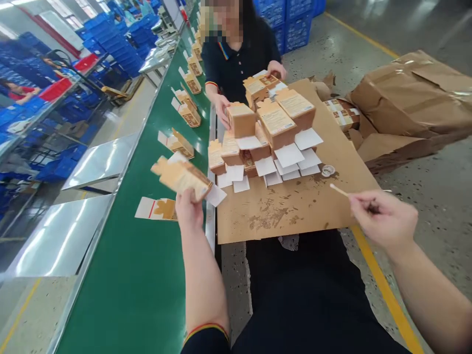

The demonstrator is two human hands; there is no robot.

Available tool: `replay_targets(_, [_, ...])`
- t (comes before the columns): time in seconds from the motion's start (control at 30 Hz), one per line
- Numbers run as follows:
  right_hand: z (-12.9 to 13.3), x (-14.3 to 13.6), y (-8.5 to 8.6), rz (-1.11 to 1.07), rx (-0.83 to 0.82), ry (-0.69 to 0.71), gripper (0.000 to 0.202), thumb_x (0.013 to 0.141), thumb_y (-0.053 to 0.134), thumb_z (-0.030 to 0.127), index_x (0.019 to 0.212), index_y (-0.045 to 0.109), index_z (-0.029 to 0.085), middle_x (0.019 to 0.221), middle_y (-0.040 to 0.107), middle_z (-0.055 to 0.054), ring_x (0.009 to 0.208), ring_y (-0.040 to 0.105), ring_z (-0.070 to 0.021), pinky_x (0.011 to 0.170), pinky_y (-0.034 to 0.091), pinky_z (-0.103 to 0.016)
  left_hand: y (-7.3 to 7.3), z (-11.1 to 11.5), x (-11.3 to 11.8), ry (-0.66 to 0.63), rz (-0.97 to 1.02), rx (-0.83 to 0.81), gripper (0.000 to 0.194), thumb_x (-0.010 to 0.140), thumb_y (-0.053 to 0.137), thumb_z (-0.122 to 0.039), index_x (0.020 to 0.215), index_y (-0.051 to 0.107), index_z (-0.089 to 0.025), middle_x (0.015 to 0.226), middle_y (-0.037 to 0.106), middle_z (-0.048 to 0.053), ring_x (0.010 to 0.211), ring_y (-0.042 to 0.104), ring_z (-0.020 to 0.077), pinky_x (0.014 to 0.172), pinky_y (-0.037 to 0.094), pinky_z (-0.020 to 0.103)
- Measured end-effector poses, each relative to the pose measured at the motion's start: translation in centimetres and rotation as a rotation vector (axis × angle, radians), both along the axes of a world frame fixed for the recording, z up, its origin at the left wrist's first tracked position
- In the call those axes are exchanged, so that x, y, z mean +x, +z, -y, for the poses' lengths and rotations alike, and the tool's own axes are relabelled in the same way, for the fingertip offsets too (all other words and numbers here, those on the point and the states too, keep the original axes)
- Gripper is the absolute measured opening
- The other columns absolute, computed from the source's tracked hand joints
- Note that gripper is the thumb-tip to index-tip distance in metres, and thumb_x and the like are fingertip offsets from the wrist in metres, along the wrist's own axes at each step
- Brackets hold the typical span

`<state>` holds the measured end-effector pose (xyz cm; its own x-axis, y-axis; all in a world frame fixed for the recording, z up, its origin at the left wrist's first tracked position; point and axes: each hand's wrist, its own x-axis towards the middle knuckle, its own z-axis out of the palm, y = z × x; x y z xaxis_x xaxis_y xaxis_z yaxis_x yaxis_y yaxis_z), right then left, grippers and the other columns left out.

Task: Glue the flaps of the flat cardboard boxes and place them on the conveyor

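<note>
My left hand (190,211) is closed on a small open carton (184,178), tilted above the edge of the green belt, its white flap sticking out to the right. Between the fingertips of my right hand (385,219) is a cotton swab (339,190), its white tip pointing left over the cardboard sheet (332,216). Near that tip lies a small clear round dish (328,170). Stacked cartons (277,125) with white flaps hanging open stand on the sheet. Just left of my left hand, another carton (164,209) lies on the belt.
The green conveyor belt (129,280) runs along the left, with a row of open cartons (188,110) on it. Across the sheet, a co-worker (239,59) in a dark shirt touches cartons with both hands. A large brown paper-wrapped bundle (416,103) sits at the right.
</note>
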<state>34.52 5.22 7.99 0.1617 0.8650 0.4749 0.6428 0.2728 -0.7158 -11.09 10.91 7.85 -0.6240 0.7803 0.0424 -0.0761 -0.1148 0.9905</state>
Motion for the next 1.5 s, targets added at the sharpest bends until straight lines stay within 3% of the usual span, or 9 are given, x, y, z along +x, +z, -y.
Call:
replay_targets(0.1, [-4.2, 2.9, 1.1, 0.19, -0.162, -0.117, 0.01, 0.088, 0.075, 0.015, 0.079, 0.076, 0.019, 0.06, 0.064, 0.003, 0.057, 0.056, -0.01, 0.064, 0.044, -0.025, -1.6, 6.1, 2.3, -0.133, 0.102, -0.026, 0.074, 0.071, 0.101, -0.051, 0.137, 0.076, -0.029, 0.151, 0.076, 0.012, 0.152, 0.066, 0.0392, 0.125, 0.058, 0.054])
replay_targets(0.2, [-7.9, 4.0, 2.0, 0.337, -0.335, -0.044, 0.019, 0.086, 0.073, 0.005, 0.073, 0.069, 0.019, 0.062, 0.064, 0.004, 0.06, 0.053, -0.0097, 0.067, 0.038, -0.027, -3.0, 9.2, 5.2, -0.182, 0.081, -0.094, 0.086, 0.066, 0.109, -0.051, 0.142, 0.074, -0.028, 0.151, 0.076, 0.015, 0.152, 0.066, 0.0402, 0.13, 0.052, 0.058])
replay_targets(0.57, [-13.4, 2.5, 0.7, 0.553, -0.495, 0.115, 0.03, 0.087, 0.078, 0.004, 0.067, 0.063, 0.021, 0.064, 0.069, -0.002, 0.059, 0.047, -0.0128, 0.066, 0.031, -0.031, -6.4, 7.8, 8.7, -0.115, -0.156, -0.092, 0.094, 0.066, 0.109, -0.048, 0.142, 0.058, -0.023, 0.147, 0.073, 0.02, 0.139, 0.075, 0.0379, 0.122, 0.059, 0.061])
replay_targets(0.77, [-9.3, 2.8, 0.2, 0.309, -0.244, 0.063, 0.014, 0.089, 0.076, 0.011, 0.078, 0.075, 0.02, 0.064, 0.068, -0.002, 0.059, 0.054, -0.014, 0.064, 0.039, -0.031, -5.7, 7.8, 8.8, -0.148, -0.148, -0.158, 0.087, 0.065, 0.11, -0.042, 0.134, 0.06, -0.023, 0.141, 0.075, 0.018, 0.136, 0.077, 0.0377, 0.12, 0.061, 0.058])
replay_targets(0.83, [-6.2, -0.1, -0.6, 0.157, -0.163, 0.15, 0.008, 0.095, 0.074, 0.021, 0.089, 0.079, 0.02, 0.073, 0.075, -0.004, 0.063, 0.061, -0.0156, 0.064, 0.045, -0.03, -5.4, 7.8, 8.8, -0.133, -0.144, -0.168, 0.088, 0.063, 0.111, -0.043, 0.133, 0.06, -0.024, 0.142, 0.075, 0.018, 0.134, 0.077, 0.0375, 0.119, 0.062, 0.057])
replay_targets(0.93, [-2.5, -6.9, -2.7, 0.04, -0.237, 0.456, 0.015, 0.099, 0.066, 0.026, 0.087, 0.074, 0.022, 0.072, 0.072, -0.001, 0.062, 0.061, -0.0154, 0.063, 0.046, -0.028, -5.3, 7.7, 8.8, -0.114, -0.144, -0.159, 0.093, 0.061, 0.111, -0.046, 0.134, 0.058, -0.024, 0.145, 0.073, 0.019, 0.135, 0.077, 0.037, 0.118, 0.063, 0.055])
replay_targets(1.1, [-1.8, -15.1, -5.7, 0.071, -0.36, 0.646, 0.019, 0.099, 0.058, 0.015, 0.082, 0.059, 0.023, 0.069, 0.063, 0.0, 0.063, 0.056, -0.0165, 0.066, 0.04, -0.029, -5.7, 7.4, 8.7, -0.128, -0.139, -0.142, 0.095, 0.06, 0.112, -0.052, 0.135, 0.06, -0.025, 0.144, 0.074, 0.017, 0.136, 0.076, 0.0372, 0.119, 0.062, 0.054])
replay_targets(1.33, [-2.6, -15.7, -6.6, 0.153, -0.41, 0.758, 0.023, 0.101, 0.058, 0.015, 0.08, 0.054, 0.024, 0.068, 0.059, -0.001, 0.065, 0.053, -0.0187, 0.067, 0.035, -0.031, -6.5, 7.1, 9.2, -0.093, -0.173, -0.128, 0.098, 0.061, 0.109, -0.058, 0.138, 0.058, -0.025, 0.145, 0.072, 0.018, 0.134, 0.077, 0.0373, 0.116, 0.063, 0.052])
replay_targets(1.5, [-0.1, -13.1, -6.2, -0.03, -0.319, 0.746, 0.02, 0.102, 0.057, 0.019, 0.082, 0.059, 0.023, 0.068, 0.06, 0.001, 0.061, 0.053, -0.0153, 0.065, 0.04, -0.028, -5.8, 8.0, 10.3, -0.135, -0.249, -0.137, 0.098, 0.065, 0.109, -0.042, 0.145, 0.054, -0.024, 0.15, 0.069, 0.019, 0.14, 0.074, 0.0372, 0.121, 0.061, 0.054])
